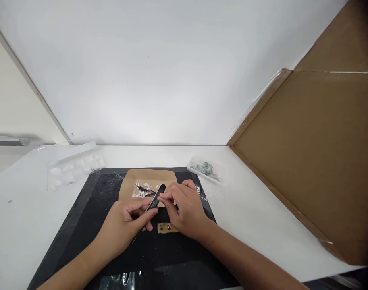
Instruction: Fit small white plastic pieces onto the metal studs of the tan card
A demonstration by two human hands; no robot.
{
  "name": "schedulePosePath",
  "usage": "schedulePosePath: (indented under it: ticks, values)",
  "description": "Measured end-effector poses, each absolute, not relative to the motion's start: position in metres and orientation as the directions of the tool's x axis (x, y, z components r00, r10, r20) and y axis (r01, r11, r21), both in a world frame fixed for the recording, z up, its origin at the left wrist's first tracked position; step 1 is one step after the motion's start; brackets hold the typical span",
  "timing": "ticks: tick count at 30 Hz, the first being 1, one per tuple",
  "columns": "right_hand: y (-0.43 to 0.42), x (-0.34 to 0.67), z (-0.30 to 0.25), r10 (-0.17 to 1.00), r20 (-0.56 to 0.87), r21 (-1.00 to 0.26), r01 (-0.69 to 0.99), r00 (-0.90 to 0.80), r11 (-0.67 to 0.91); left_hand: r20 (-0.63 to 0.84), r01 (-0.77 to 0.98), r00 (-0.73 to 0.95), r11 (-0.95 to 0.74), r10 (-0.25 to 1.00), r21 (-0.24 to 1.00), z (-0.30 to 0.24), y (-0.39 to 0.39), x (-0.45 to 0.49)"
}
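While the left hand [126,217] pinches a dark, round-ended strip [155,200] between thumb and fingers, the strip sits right out in front of the body, above the black mat [90,217], slanting up and away to the right. Look at that hold: the left thumb lies along the near face and the fingers tuck behind, presumably for steadiness, leaving the far end exposed. And there's the right hand [185,206], fingers curled, its thumb and fingertips bunched at the strip's right edge! Whether they grip it, pinch some small piece or merely rest there, I cannot tell.

Beyond the hands lies a sheet of brown paper [150,175], with small white pieces [138,194] and black strands [146,188] across it, close enough, I'd judge, for an easy reach. Just below the right hand, a small tan card [164,230] bears two shiny metal bits [169,226], partly covered by that hand. Out at the far left, a clear compartment box [71,171] stands open; at the right, a clear tray [214,177] holds greenish bits [206,166]. Both flank the work, probably so that the middle stays free for the hands.
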State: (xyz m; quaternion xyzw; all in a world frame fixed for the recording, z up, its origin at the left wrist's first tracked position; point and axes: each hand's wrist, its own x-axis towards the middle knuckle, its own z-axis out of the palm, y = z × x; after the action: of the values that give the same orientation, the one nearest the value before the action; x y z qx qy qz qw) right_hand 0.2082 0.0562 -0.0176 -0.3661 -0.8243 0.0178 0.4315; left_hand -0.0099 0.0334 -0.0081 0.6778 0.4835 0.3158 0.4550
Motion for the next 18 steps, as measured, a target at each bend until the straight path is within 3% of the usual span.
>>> schedulePosePath:
  ticks: [13, 18]
  values:
    - [0.0581, 0.2096, -0.0178, 0.655, 0.698, -0.364, 0.643, -0.291, 0.674, -0.016, 0.352, 0.325, -0.105, 0.946, 0.93, -0.0122, 0.0338, -0.012]
    - [0.0571, 0.2091, -0.0172, 0.634, 0.684, -0.361, 0.587, -0.361, 0.724, -0.034, 0.347, 0.328, -0.087, 0.944, 0.934, -0.0128, 0.0335, -0.0122]
